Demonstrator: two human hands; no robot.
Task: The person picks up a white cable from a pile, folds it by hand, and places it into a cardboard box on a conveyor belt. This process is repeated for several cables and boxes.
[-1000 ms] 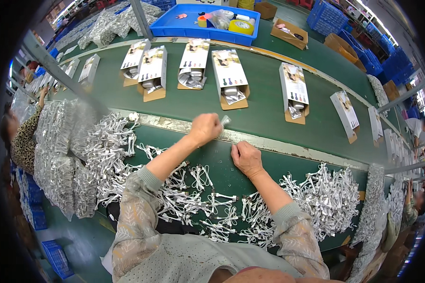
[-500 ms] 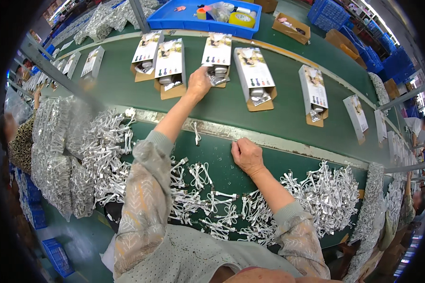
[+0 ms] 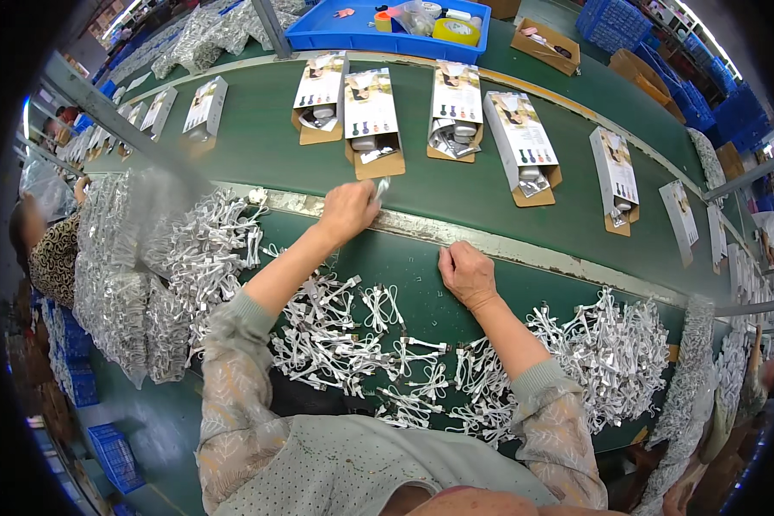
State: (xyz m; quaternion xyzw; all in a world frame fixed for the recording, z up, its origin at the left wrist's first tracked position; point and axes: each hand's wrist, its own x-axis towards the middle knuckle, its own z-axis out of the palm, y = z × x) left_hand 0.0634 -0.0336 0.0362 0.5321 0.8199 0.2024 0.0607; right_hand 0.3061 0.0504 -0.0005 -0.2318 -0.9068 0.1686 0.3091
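Note:
My left hand (image 3: 350, 211) is closed over the pale metal edge strip in front of the green belt. A short, blurred white USB cable (image 3: 383, 185) sticks out from its fingertips. My right hand (image 3: 469, 275) rests curled on the green table, its fingers turned under, so anything inside is hidden. Past my left hand stands an open white printed box (image 3: 371, 105) with a brown cardboard flap. Another open box (image 3: 455, 90) holds a white device and a silvery packet. Coiled white USB cables (image 3: 327, 331) lie loose before me, and a larger cable heap (image 3: 606, 357) sits by my right forearm.
More printed boxes (image 3: 525, 142) are spaced along the belt (image 3: 258, 129). A blue tray (image 3: 387, 43) with tape rolls stands beyond it. Bagged cables (image 3: 112, 258) pile up at left. A metal post (image 3: 116, 120) slants across the left side. Co-workers sit at both sides.
My left hand has drawn back from an open box to the belt's near edge. The single cable lying by that edge has been picked up. The boxes appear further right; my right hand stays curled.

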